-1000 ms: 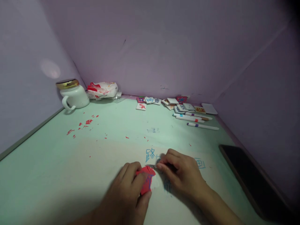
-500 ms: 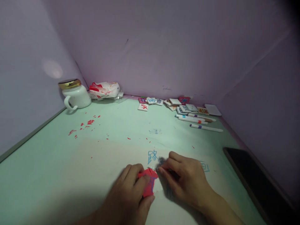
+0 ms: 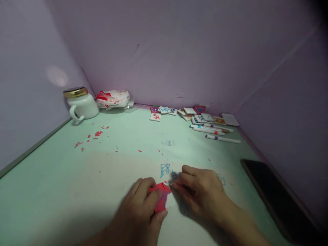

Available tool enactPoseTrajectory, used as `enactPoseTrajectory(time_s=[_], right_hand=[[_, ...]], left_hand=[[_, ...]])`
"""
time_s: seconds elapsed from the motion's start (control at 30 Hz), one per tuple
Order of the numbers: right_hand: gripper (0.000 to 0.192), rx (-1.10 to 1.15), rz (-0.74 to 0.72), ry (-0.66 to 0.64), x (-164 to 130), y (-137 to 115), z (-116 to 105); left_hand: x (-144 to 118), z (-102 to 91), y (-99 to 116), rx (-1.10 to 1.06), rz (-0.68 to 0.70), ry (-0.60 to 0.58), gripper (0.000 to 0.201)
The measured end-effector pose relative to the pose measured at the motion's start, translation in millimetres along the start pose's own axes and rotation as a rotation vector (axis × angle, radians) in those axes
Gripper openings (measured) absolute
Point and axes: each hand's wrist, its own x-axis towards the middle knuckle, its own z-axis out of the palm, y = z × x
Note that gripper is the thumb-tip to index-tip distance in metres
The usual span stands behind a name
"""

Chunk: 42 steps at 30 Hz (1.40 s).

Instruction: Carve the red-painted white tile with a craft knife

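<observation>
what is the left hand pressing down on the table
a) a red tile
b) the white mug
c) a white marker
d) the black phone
a: the left hand rests its fingers on the red tile near the table's front edge, while the markers, mug and phone lie apart from it.

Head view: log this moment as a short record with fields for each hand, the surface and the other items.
left hand: presses a red tile against the table, grip closed on it
right hand: fingertips pinched at the tile's upper edge; what they hold is too small to tell
surface: green table with blue writing and red flakes
far edge: white mug, tiles, markers
</observation>
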Motion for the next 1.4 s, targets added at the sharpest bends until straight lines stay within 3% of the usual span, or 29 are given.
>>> enactPoseTrajectory(time_s=[0.6, 0.67, 0.77, 0.9, 1.0, 1.1, 1.27, 1.4], right_hand=[[0.024, 0.105, 0.05, -0.052, -4.7, 4.5, -1.8], [0.023, 0.189, 0.084, -0.008, -7.1, 7.0, 1.6], [0.024, 0.327, 0.199, 0.171, -10.7, 11.8, 9.2], [0.023, 0.345, 0.386, 0.353, -12.4, 13.3, 16.9], [0.023, 0.316, 0.438, 0.393, -11.3, 10.9, 18.3], [0.023, 0.313, 0.436, 0.44, -10.2, 9.7, 18.1], [0.021, 0.298, 0.403, 0.445, -11.0, 12.6, 18.4], [0.02, 0.286, 0.381, 0.442, -11.7, 14.4, 18.9]], left_hand=[[-1.9, -2.4, -7.0, -0.044, 0.047, -0.02, 0.023], [-1.9, -3.4, -8.8, -0.056, 0.047, -0.037, 0.025], [-0.9, -4.3, -9.6, -0.063, 0.046, -0.056, 0.028], [1.3, -3.6, -7.5, 0.0, 0.011, -0.013, 0.025], [3.2, -3.4, -8.2, 0.042, -0.002, 0.014, 0.025], [5.9, -4.9, -13.9, 0.008, 0.005, 0.034, 0.01], [12.2, -7.4, -26.9, -0.012, -0.062, 0.04, 0.025], [15.2, -6.4, -27.7, 0.15, 0.044, -0.017, 0.04]])
